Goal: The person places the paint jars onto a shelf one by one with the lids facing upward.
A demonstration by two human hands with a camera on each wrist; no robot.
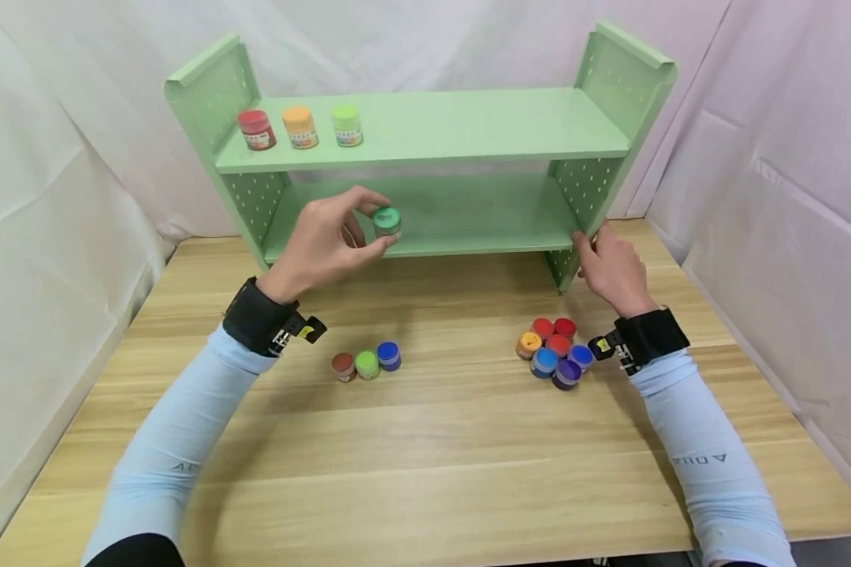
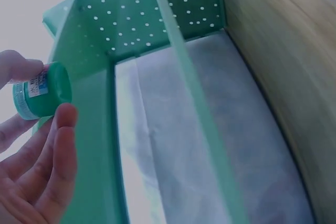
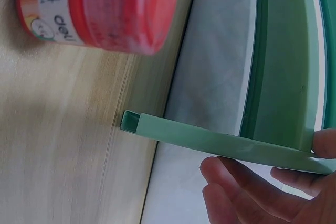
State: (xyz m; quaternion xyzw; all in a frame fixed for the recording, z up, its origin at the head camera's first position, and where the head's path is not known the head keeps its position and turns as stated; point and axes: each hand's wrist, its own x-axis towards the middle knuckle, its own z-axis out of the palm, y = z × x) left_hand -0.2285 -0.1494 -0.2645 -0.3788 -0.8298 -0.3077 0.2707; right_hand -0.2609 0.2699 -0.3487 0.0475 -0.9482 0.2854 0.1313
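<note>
My left hand point(image 1: 329, 240) pinches a small dark green paint jar point(image 1: 386, 221) between thumb and fingertips, in front of the lower board of a light green two-tier shelf point(image 1: 468, 126). In the left wrist view the jar point(image 2: 46, 90) is tipped on its side, its white label partly under the thumb. My right hand point(image 1: 615, 272) grips the shelf's right side panel point(image 3: 226, 145) near its foot, thumb on the inner side and fingers behind. On the top board stand a red jar point(image 1: 257, 130), an orange jar point(image 1: 300, 127) and a lime green jar point(image 1: 347, 126), all upright.
On the wooden table point(image 1: 425, 472), a brown jar point(image 1: 343, 367), a light green jar point(image 1: 367, 364) and a blue jar point(image 1: 388, 356) stand left of centre. Several red, orange, blue and purple jars point(image 1: 558, 345) cluster near my right wrist. White cloth point(image 1: 411, 47) hangs behind and at the sides.
</note>
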